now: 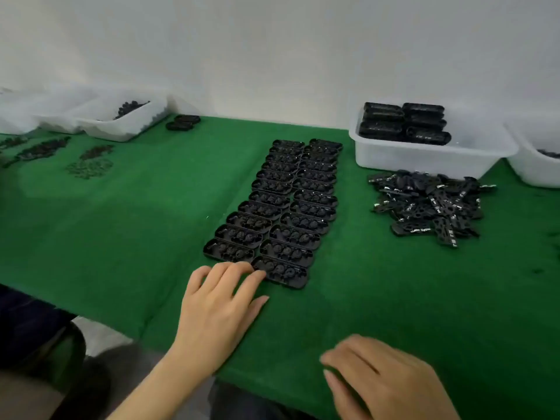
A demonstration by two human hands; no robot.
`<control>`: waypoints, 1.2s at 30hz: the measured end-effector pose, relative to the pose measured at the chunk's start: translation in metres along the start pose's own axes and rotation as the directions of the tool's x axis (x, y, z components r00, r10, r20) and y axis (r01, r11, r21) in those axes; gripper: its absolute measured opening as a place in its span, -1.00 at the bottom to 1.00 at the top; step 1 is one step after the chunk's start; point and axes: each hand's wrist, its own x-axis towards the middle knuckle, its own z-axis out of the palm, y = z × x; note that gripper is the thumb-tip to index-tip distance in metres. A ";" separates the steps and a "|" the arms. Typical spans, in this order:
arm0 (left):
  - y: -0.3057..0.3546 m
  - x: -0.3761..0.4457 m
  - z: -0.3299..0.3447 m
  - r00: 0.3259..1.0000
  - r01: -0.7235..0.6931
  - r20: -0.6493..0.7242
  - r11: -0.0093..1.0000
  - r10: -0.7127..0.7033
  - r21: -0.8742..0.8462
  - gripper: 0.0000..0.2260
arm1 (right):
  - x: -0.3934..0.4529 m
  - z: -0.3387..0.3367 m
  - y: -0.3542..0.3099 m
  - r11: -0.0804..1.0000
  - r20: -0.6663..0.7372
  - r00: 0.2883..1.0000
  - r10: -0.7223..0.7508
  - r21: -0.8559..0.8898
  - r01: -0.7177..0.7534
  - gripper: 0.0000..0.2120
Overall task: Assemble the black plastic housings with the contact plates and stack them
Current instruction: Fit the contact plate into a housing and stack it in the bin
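While assembled housings (pixel 404 122) already fill the white bin (pixel 430 159) upper right, two rows of open black housings (pixel 281 207) at centre await contact plates (pixel 430 204); the left hand (pixel 215 310) touches the nearest housing with relaxed fingers, the right hand (pixel 385 380) hovers empty, loosely curled.

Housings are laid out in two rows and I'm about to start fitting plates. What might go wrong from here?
1. The left hand has fingertips against the nearest housing; a nudge may skew the tightly packed rows.
2. The contact plates lie in a tangled pile, so lifting one may drag others.
3. The right hand must cross toward that pile beside the white bin.
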 end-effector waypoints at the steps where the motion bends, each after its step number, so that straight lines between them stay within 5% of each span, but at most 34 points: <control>1: 0.000 0.001 0.000 1.000 0.026 -0.017 0.999 -0.026 -0.024 -0.79 | 0.024 0.006 -0.011 0.999 0.011 1.000 -0.005 0.052 0.004 -0.79; 4: 0.003 0.004 0.003 0.999 0.008 -0.050 0.997 -0.012 -0.080 -0.85 | 0.058 0.022 -0.008 0.999 0.069 0.997 0.030 -0.028 -0.028 -0.94; 10: 0.005 0.007 0.007 0.999 0.026 -0.036 0.977 -0.035 -0.213 -0.88 | 0.067 0.043 0.020 0.993 0.097 0.993 0.071 -0.096 -0.062 -0.79; 22: 0.020 0.018 0.008 0.999 0.021 0.050 0.918 -0.001 -0.397 -0.88 | 0.050 0.034 0.046 0.977 0.207 0.970 0.127 0.140 -0.158 -0.77; 28: 0.029 0.041 0.001 0.980 -0.061 0.137 0.869 0.146 -0.492 -0.83 | 0.036 0.010 0.070 0.948 0.270 0.945 0.182 0.208 -0.242 -0.81; 36: 0.004 0.015 -0.012 0.960 0.266 0.225 0.797 -0.168 -0.542 -0.83 | 0.002 -0.036 0.118 0.928 0.313 0.906 0.284 0.149 -0.342 -0.79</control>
